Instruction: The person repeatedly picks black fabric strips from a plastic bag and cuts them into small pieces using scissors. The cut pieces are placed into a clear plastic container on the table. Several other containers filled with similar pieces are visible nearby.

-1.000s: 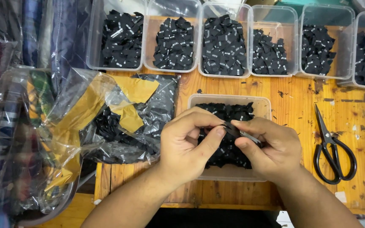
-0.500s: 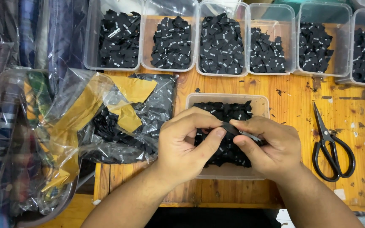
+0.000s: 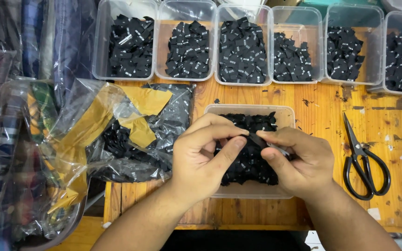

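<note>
On the wooden table (image 3: 322, 116) a clear tub (image 3: 288, 114) of black labels sits under both hands. The step looks like separating one label from the heap. The left hand (image 3: 201, 155) and right hand (image 3: 298, 160) pinch a small black label (image 3: 257, 138) between closed fingertips (thumbs underneath), just above the tub; next calls for a careful pull apart.

Two bare forearms enter from the bottom edge; no sleeves reach the wrists; the left hand (image 3: 201, 155) and right hand (image 3: 298, 162) are ungloved, with short trimmed nails; no rings, watch or bands show.
</note>
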